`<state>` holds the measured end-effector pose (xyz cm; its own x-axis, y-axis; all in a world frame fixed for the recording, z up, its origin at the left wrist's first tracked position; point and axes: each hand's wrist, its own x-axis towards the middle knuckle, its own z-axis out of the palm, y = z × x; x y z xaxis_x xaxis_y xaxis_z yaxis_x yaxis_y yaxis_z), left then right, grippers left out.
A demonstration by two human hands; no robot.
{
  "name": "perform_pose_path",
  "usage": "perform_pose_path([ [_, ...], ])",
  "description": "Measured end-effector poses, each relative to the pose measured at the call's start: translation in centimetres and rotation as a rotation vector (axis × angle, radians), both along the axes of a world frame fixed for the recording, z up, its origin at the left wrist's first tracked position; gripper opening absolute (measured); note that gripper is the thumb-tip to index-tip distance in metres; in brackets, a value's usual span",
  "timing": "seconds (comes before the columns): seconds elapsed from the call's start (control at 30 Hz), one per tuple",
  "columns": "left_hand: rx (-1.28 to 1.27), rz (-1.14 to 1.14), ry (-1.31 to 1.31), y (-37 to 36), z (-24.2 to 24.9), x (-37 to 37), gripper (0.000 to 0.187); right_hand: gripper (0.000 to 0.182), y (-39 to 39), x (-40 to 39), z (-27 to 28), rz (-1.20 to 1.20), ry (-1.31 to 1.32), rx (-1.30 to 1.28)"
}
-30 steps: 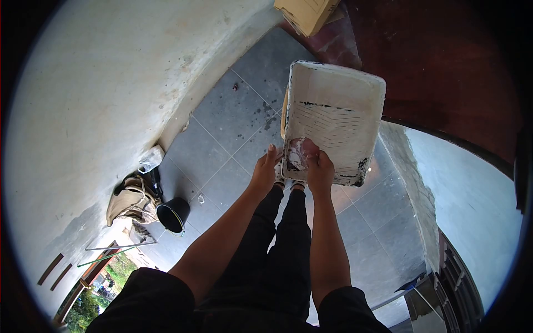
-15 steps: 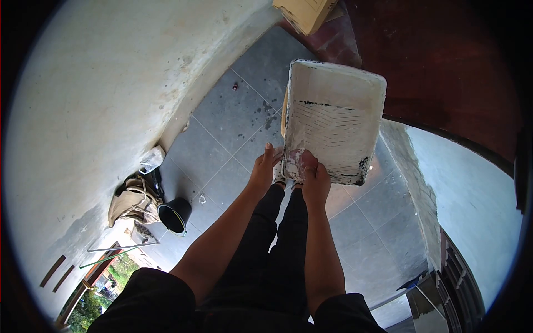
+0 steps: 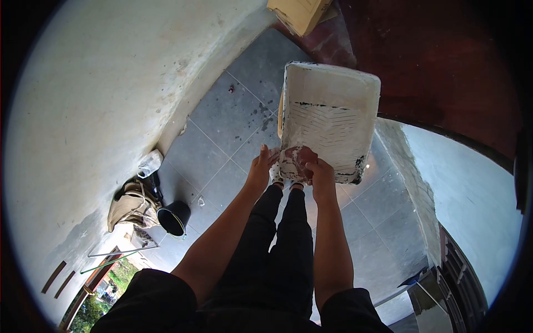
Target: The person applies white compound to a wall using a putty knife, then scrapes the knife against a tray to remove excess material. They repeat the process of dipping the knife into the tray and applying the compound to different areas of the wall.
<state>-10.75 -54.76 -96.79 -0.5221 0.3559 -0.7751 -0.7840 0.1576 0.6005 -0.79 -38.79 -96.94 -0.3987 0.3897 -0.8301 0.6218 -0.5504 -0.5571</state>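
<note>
A white paint tray (image 3: 331,89), with a ribbed slope and dark smears along its rim, lies in front of me. My left hand (image 3: 259,169) grips its near left corner, thumb up and fingers at the edge. In my right hand (image 3: 321,173), at the tray's near end, is a reddish flat piece (image 3: 300,160) smeared with white paint. I cannot tell what that piece is. It lies inside the tray, close to the left hand.
A cardboard box (image 3: 302,15) stands at the top beside a dark red surface (image 3: 422,61). On the left, a black bucket (image 3: 174,218) and a tan bag (image 3: 132,206) are near the wall. Dark wet spots (image 3: 261,116) mark the grey tiles.
The right hand and the reddish piece have shifted slightly within the tray, and more of the piece shows. The tray sits a little further left in view.
</note>
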Motion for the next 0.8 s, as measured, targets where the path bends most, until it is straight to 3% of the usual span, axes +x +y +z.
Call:
perform_pose_path([
  [0.1, 0.029, 0.051, 0.053, -0.4, 0.4, 0.3, 0.086, 0.02, 0.7, 0.2, 2.8, -0.056, 0.046, -0.123],
  [0.17, 0.031, 0.121, 0.117, -1.9, -0.6, 0.9, 0.082, 0.02, 1.1, -0.2, 7.2, -0.235, 0.132, -0.258],
  [0.57, 0.317, -0.055, 0.36, 0.0, 15.0, -0.1, 0.071, 0.04, 5.6, 5.1, 28.3, -0.466, 0.682, -0.142],
  [0.67, 0.444, -0.101, 0.572, 2.3, 16.4, -1.7, 0.059, 0.046, 7.1, 7.5, 29.9, -0.505, 0.891, -0.125],
  [0.7, 0.463, -0.126, 0.617, 3.6, 17.5, -2.4, 0.057, 0.06, 7.9, 8.0, 30.9, -0.481, 0.93, -0.094],
  [0.73, 0.512, -0.118, 0.611, 4.9, 19.3, -2.9, 0.056, 0.059, 8.1, 7.9, 34.6, -0.468, 1.009, -0.086],
  [0.77, 0.553, -0.107, 0.586, 6.7, 21.4, -3.2, 0.059, 0.057, 10.1, 9.4, 31.6, -0.486, 0.972, -0.143],
  [0.8, 0.676, 0.002, 0.436, 8.9, 21.0, -4.0, 0.059, 0.055, 12.7, 9.8, 29.5, -0.243, 1.651, -0.627],
])
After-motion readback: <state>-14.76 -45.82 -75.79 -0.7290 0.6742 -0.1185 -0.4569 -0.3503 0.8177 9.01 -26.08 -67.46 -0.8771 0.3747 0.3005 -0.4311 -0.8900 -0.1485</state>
